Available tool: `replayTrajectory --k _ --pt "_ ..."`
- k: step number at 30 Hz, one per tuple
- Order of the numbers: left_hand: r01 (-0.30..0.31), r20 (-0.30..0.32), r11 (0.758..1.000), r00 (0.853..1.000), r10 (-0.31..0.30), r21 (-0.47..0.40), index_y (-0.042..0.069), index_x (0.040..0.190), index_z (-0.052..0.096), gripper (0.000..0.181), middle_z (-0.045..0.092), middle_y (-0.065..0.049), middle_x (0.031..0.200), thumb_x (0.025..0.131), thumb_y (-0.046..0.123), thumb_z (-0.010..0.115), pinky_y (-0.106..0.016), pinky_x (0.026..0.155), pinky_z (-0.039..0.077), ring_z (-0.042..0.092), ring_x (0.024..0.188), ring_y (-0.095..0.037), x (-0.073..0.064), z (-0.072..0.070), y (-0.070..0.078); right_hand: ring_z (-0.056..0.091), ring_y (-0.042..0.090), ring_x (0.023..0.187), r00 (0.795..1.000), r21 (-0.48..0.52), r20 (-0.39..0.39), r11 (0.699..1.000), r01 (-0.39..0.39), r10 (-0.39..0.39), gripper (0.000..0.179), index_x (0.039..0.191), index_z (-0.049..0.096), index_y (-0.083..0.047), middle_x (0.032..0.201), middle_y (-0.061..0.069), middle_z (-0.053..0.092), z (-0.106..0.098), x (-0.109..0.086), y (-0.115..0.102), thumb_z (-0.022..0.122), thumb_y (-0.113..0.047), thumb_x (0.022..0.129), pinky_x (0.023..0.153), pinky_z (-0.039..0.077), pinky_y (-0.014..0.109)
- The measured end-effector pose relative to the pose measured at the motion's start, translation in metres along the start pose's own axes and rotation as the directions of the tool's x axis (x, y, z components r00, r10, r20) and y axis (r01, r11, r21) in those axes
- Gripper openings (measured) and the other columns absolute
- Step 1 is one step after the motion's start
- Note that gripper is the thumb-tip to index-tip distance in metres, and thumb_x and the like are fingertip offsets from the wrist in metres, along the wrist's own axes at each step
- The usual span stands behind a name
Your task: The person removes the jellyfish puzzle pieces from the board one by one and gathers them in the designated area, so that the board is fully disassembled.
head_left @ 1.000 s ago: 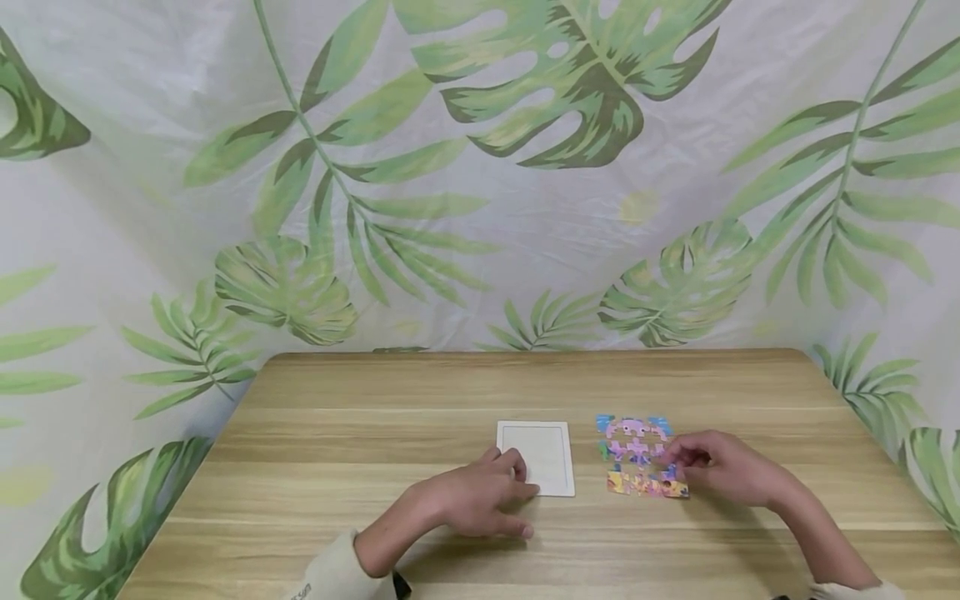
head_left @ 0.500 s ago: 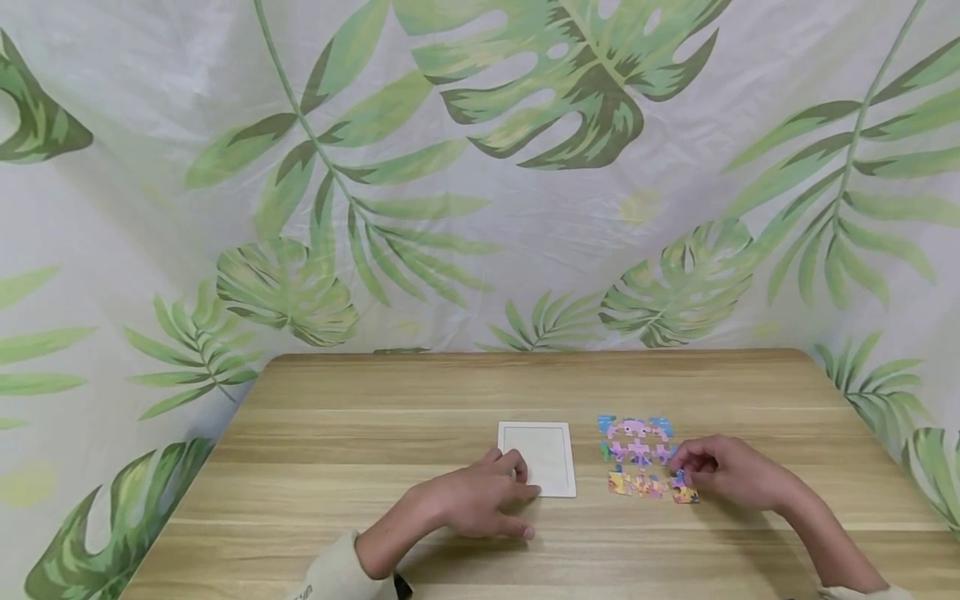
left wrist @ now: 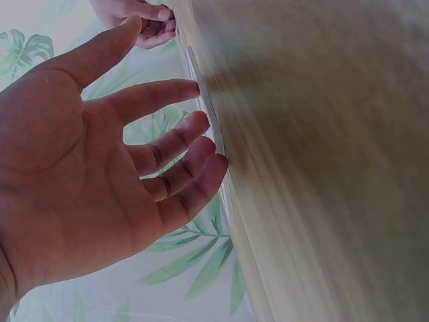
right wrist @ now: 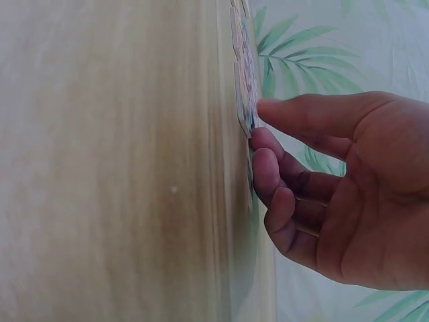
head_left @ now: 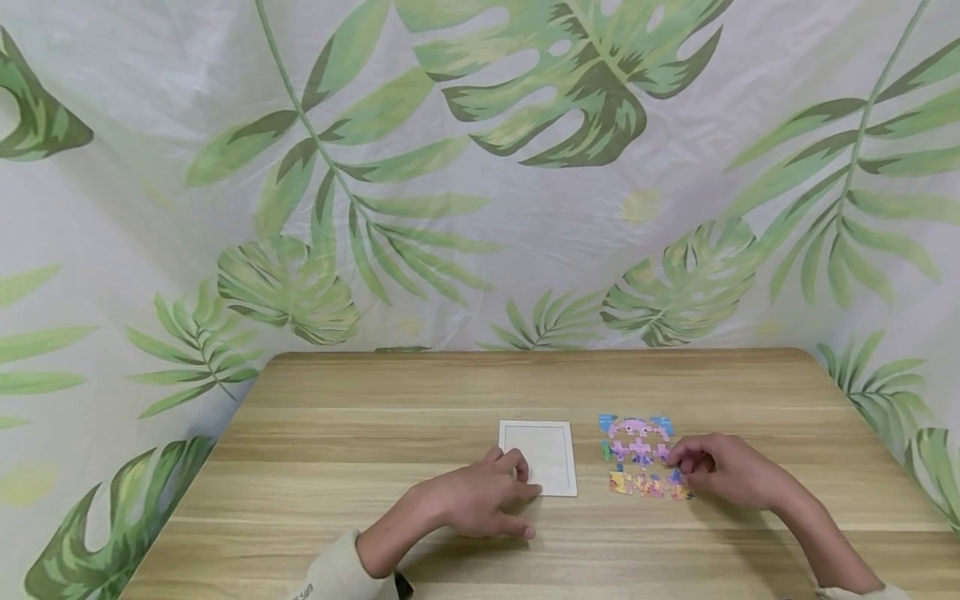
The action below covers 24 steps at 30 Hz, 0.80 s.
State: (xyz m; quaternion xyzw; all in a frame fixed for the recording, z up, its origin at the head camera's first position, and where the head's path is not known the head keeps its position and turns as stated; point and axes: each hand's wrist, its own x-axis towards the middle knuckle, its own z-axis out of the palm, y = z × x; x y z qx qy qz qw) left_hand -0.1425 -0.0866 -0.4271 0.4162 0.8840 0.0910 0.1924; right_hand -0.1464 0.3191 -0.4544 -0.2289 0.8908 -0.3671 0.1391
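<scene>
A flat white board (head_left: 551, 450) with a thin inner border line lies mid-table. My left hand (head_left: 480, 496) rests its fingertips on the board's lower left part; in the left wrist view its thumb (left wrist: 110, 54) stands apart, and the fingers are loosely bent. To the right lies a colourful jigsaw puzzle (head_left: 639, 428) with a pink cartoon figure, its yellow bottom row slightly apart from the rows above. At its lower right corner my right hand (head_left: 727, 471) pinches a corner puzzle piece (head_left: 679, 492) between thumb and index finger, partly hiding it.
The wood-grain table (head_left: 375, 433) has rounded far corners. Behind it hangs a pale cloth (head_left: 540, 233) printed with green leaves. Wood surface shows between the board and the puzzle and all around them.
The lower right puzzle piece first slid right, away from its neighbours, and now sits back left against the bottom row. My right hand moved with it; the left hand has stayed put.
</scene>
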Motion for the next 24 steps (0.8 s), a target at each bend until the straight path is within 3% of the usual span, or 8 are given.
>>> replayTrajectory --k 10,19,24 --pt "0.014 0.005 1.000 1.000 -0.014 -0.011 0.022 0.147 0.067 0.053 0.054 0.003 0.136 0.102 0.051 0.071 -0.024 0.102 0.048 0.044 0.115 -0.012 -0.002 0.000 0.001 0.056 0.000 0.079 0.999 -0.012 0.007 0.999 -0.048 0.048 0.022 0.109 0.074 -0.005 0.094 -0.002 0.069 0.001 0.002 -0.002 0.073 0.004 0.088 0.067 0.051 0.022" --pt "0.003 0.021 1.000 1.000 -0.003 0.001 0.023 0.148 0.066 0.054 0.054 0.003 0.139 0.102 0.052 0.070 -0.025 0.103 0.049 0.046 0.119 -0.012 -0.004 -0.002 0.001 0.056 0.000 0.080 0.997 -0.027 -0.007 0.997 -0.071 0.071 0.020 0.111 0.074 -0.006 0.094 0.000 0.068 0.000 0.001 -0.003 0.077 -0.003 0.091 0.068 0.052 0.022" --pt "0.036 0.032 0.996 0.999 -0.033 -0.084 0.020 0.154 0.060 0.063 0.055 0.002 0.150 0.101 0.053 0.071 -0.028 0.106 0.053 0.051 0.133 -0.013 -0.014 -0.011 -0.003 0.055 0.000 0.079 0.996 -0.065 -0.063 0.995 -0.073 0.069 0.017 0.114 0.074 -0.007 0.093 -0.003 0.067 0.002 -0.002 -0.006 0.076 -0.010 0.097 0.067 0.052 0.022"
